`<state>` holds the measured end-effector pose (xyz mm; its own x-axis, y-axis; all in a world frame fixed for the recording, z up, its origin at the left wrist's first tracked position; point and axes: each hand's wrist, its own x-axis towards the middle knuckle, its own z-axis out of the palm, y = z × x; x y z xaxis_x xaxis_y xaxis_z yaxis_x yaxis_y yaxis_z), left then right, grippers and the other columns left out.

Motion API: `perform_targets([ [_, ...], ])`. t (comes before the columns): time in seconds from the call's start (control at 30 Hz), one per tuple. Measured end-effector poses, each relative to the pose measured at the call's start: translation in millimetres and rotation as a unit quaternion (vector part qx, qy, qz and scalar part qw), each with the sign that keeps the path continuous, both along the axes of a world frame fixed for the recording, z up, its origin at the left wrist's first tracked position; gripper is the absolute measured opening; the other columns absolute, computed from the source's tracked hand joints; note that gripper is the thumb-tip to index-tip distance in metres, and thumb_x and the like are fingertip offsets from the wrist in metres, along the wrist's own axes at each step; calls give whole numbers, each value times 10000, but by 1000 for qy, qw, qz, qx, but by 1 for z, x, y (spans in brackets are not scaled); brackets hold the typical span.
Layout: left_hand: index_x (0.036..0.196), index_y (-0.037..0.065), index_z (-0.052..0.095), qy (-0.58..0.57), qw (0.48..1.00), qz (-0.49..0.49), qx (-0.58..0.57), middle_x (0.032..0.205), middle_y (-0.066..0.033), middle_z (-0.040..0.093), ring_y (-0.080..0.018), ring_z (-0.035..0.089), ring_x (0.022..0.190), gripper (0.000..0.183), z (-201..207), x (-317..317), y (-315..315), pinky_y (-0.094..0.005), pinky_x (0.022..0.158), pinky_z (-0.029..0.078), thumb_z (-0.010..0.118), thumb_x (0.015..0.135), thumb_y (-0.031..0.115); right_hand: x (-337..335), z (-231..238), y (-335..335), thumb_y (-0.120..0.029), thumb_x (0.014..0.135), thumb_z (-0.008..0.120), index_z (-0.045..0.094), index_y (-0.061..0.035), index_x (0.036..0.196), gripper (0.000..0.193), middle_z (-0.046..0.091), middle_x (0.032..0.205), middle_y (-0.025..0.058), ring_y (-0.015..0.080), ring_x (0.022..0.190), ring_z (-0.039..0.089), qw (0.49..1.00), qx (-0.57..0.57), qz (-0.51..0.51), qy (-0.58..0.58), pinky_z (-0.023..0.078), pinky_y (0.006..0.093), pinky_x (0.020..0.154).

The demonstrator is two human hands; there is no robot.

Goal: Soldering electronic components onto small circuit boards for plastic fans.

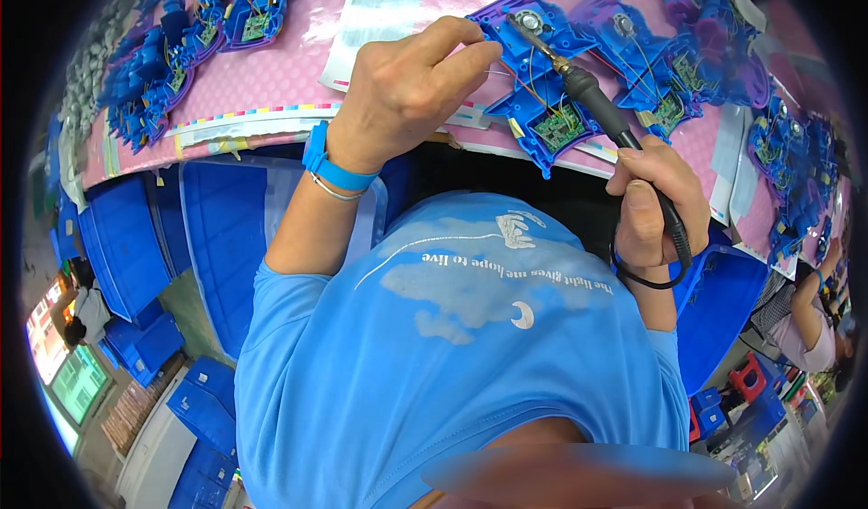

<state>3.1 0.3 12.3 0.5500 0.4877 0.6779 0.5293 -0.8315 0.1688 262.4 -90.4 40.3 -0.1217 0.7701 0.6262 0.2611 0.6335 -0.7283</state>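
Note:
My right hand grips a soldering iron with a black handle and a cable looping below the wrist. Its metal tip points up and left, at a round silver speaker in a blue plastic housing; whether it touches cannot be told. In the same housing sits a green circuit board with thin wires running to it. My left hand is closed in a pinch at the housing's left edge. A thin pale wire shows beside its fingers, seemingly held in them.
More blue housings with boards and wires lie to the right, others at the far left. A pink sheet covers the table. Blue bins stand under its front edge. At the right edge another person's arm shows.

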Motion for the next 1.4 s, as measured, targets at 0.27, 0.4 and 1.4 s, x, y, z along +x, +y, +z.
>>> perform_targets([
  [0.27, 976, 47, 719, -5, 1000, -9, -20, 983, -59, 743, -187, 722, 741, 228, -9, 1, 5, -253, 581, 564, 811, 768, 40, -2, -7, 5, -50, 826, 676, 695, 90, 963, 197, 700, 783, 180, 260, 588, 627, 1000, -6, -5, -4, 504, 344, 562],
  [0.4, 977, 46, 719, -11, 999, -12, -29, 1002, -62, 749, -190, 725, 748, 215, -8, 1, 4, -252, 585, 566, 803, 781, 38, -3, -7, 6, -50, 827, 681, 698, 82, 961, 189, 705, 799, 174, 259, 598, 630, 1000, -14, -7, -7, 504, 341, 569],
  [1.4, 977, 51, 721, 1, 999, -9, -44, 1006, -60, 752, -188, 725, 741, 237, -9, 0, 6, -250, 595, 568, 812, 759, 34, -3, -2, 5, -28, 817, 662, 686, 103, 965, 199, 668, 721, 164, 246, 557, 609, 1000, 14, 11, 5, 488, 343, 526],
])
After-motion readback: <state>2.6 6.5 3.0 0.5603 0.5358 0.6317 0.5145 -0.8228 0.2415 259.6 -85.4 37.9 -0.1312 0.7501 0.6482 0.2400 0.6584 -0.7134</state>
